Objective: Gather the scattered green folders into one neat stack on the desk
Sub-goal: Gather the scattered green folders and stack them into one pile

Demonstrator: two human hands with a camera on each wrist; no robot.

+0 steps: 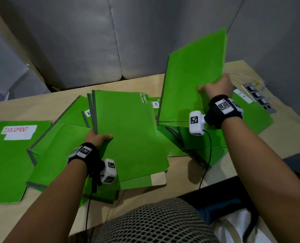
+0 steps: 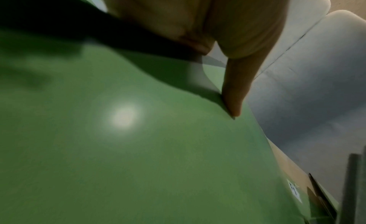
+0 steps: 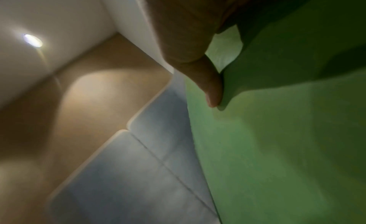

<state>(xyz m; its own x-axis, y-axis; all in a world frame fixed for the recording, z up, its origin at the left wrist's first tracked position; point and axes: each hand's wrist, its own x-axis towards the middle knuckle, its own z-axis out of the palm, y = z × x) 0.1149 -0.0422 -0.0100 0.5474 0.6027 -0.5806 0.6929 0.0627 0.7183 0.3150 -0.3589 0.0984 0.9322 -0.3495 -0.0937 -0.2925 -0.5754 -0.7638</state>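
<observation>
Several green folders lie scattered and overlapping across the wooden desk [image 1: 184, 174]. My left hand [image 1: 97, 137] grips the near left edge of the folder labelled "Permits" [image 1: 128, 130], thumb on top; in the left wrist view the thumb [image 2: 233, 92] presses on the green cover [image 2: 138, 149]. My right hand [image 1: 215, 87] pinches the right edge of another green folder [image 1: 193, 76] and holds it tilted up above the desk; in the right wrist view the thumb [image 3: 210, 86] lies against its green face [image 3: 277, 149]. A folder labelled "DOCUMENT" [image 1: 10, 155] lies flat at the far left.
A grey power strip [image 1: 258, 97] with plugs and a cable sits at the desk's far right corner. Grey cushions [image 1: 75, 41] stand behind the desk. Cables from my wrist cameras hang over the near edge. My lap is below the desk.
</observation>
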